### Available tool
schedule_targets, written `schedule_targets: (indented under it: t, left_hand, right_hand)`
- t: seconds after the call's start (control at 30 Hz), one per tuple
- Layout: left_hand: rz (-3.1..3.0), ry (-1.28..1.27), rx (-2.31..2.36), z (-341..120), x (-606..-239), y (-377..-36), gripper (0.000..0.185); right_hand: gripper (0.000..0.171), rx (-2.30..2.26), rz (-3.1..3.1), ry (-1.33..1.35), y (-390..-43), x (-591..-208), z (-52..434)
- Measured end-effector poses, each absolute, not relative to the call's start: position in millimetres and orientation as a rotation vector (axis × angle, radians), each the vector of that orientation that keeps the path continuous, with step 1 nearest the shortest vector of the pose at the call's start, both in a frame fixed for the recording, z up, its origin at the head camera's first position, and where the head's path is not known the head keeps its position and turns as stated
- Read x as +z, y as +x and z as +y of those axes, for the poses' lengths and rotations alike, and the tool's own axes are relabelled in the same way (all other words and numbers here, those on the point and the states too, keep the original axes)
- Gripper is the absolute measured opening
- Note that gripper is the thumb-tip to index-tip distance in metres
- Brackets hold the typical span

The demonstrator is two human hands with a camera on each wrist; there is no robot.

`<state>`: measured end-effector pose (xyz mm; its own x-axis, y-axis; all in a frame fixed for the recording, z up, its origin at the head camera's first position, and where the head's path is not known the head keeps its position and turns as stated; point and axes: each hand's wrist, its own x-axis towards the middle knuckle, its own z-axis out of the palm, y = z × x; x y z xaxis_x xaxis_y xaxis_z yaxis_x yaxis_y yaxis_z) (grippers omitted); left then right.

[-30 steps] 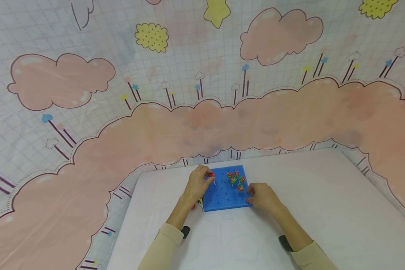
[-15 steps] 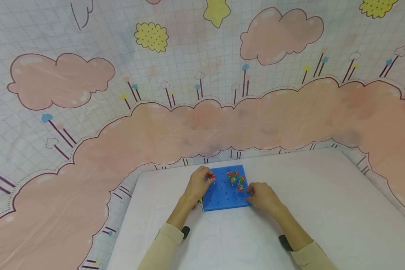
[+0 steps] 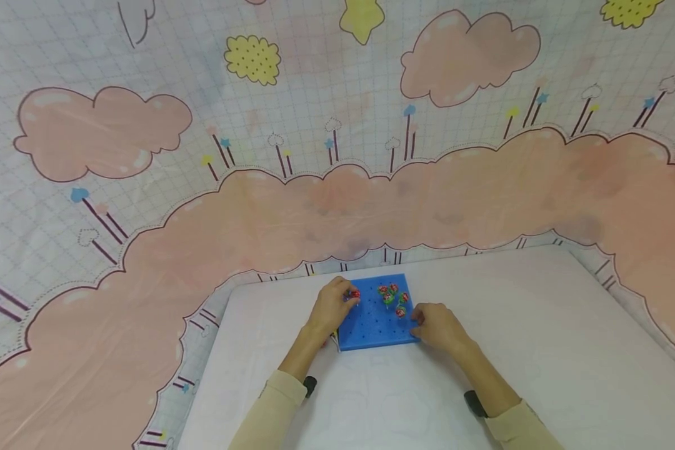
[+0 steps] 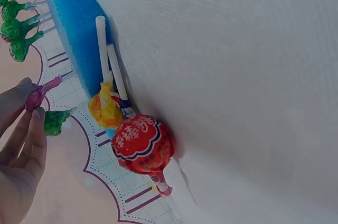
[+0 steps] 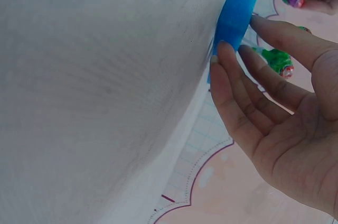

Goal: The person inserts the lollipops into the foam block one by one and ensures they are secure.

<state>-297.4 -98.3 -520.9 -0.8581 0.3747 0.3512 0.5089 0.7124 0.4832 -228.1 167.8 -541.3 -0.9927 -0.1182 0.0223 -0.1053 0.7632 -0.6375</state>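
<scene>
Blue foam board point(image 3: 375, 322) sits near the far edge of the white surface point(image 3: 540, 350), a bit left of centre. Wide bare room on the surface to the right of it and toward the near edge; less room on the left, where the surface edge is close.

L hand point(image 3: 329, 307) is at the board's far-left corner, grip pinching a wrapped lollipop point(image 3: 354, 294) by thumb and fingertips, its stick pointing down at the board. In the left wrist view the pinched one point(image 4: 41, 93) shows a pink wrapper twist, w/ a green one just beside it. R hand point(image 3: 435, 326) rests at the board's right edge near its front corner, fingers point(image 5: 232, 84) straight and spread, tips touching the foam side point(image 5: 238, 7); holding nothing.

Standing lollipops point(image 3: 392, 297), red and green wrappers, cluster upright in the board's far-right part. Two loose lollipops point(image 4: 132, 129) lie on the surface against the board's left side: one round, red wrapper w/ white print, one yellow-orange, both w/ white sticks touching the foam.

Board: flat square slab, soft-looking, w/ a grid of small holes. Surface: matte white, fine woven texture. Behind and around it a glossy sheet point(image 3: 315, 156) printed w/ pink clouds, yellow shapes and a grid pattern. Cream sleeves on both forearms.
</scene>
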Motion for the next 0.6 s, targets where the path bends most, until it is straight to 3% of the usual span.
schedule_targets:
  t: [0.6]
  left_hand:
    - [-2.708, -0.670, -0.920, -103.1, -508.9, -291.2, 0.014]
  right_hand:
    - [0.021, -1.054, 2.928, -0.206, -228.2, -538.8, 167.6]
